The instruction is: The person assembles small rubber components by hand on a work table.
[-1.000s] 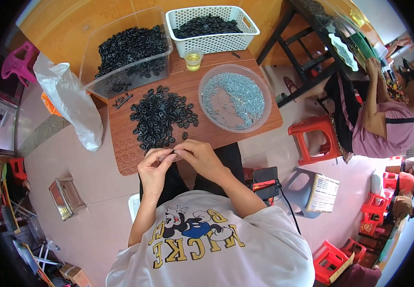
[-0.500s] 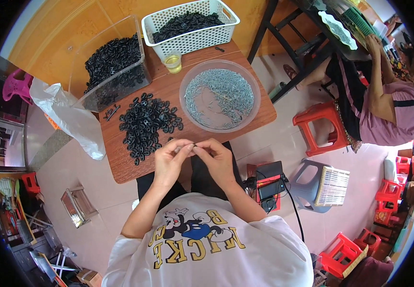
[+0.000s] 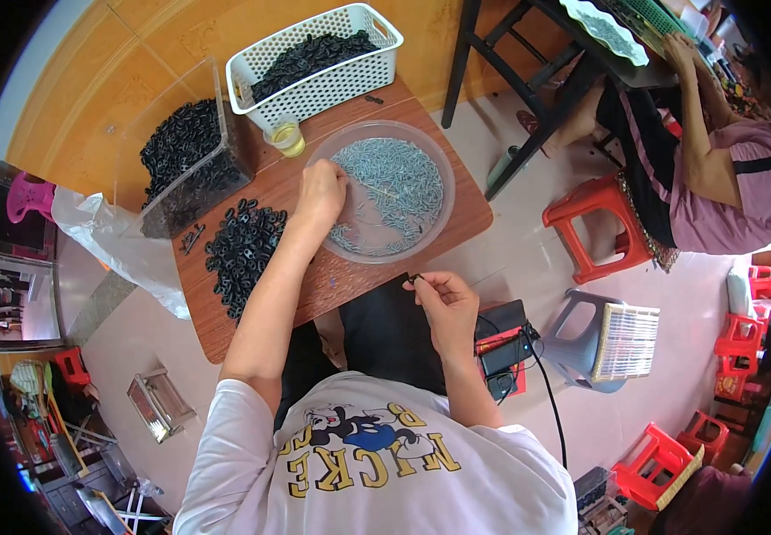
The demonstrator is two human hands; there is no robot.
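Grey screws (image 3: 394, 183) fill the bowl (image 3: 443, 209) under the left hand (image 3: 321, 192), fingers curled among them; right hand (image 3: 446, 301) pinches a black ring (image 3: 414, 280).

left hand (image 3: 321, 192) in screw bowl (image 3: 434, 234), right hand (image 3: 446, 303) (pinching part)

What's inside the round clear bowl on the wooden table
The round clear bowl holds a bed of small silvery metal pieces. The left hand reaches in over its left rim, covering the pieces beneath it and whatever its fingers grasp.
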